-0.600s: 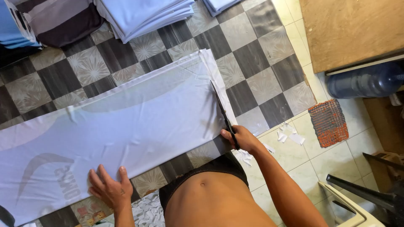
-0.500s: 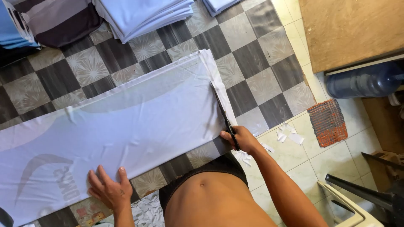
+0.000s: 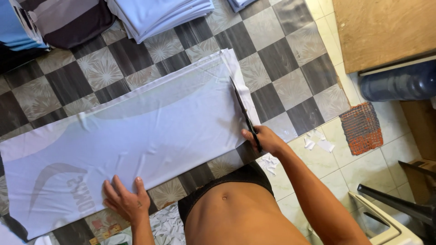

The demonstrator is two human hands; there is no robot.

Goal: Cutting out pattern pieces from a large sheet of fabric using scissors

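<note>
- Nearest, the left hand (image 3: 125, 199) lies flat on the near edge of the pale cloth (image 3: 136, 136), fingers (image 3: 117, 186) spread, pressing it to the floor (image 3: 281, 59).
- The right hand (image 3: 265, 139) is at the cloth's right end, fingers closed around the handles of dark scissors (image 3: 245, 115); the blades point away from the person, along the cloth's right edge, cutting a narrow strip from it.
- The cloth lies stretched across the checkered floor, from the left edge of view to just past the scissors, with a grey print near its left end.
- Small white scraps (image 3: 318, 141) lie on the lighter tiles just right of the right hand; more sit near the person's waist.
- Further right, an orange mesh pad (image 3: 362, 128) lies on the tiles, below a blue jug (image 3: 399, 81) on its side.
- At the far side, folded cloth stacks (image 3: 159, 16) sit on the floor, with a wooden board (image 3: 381, 31) in the far right corner.
</note>
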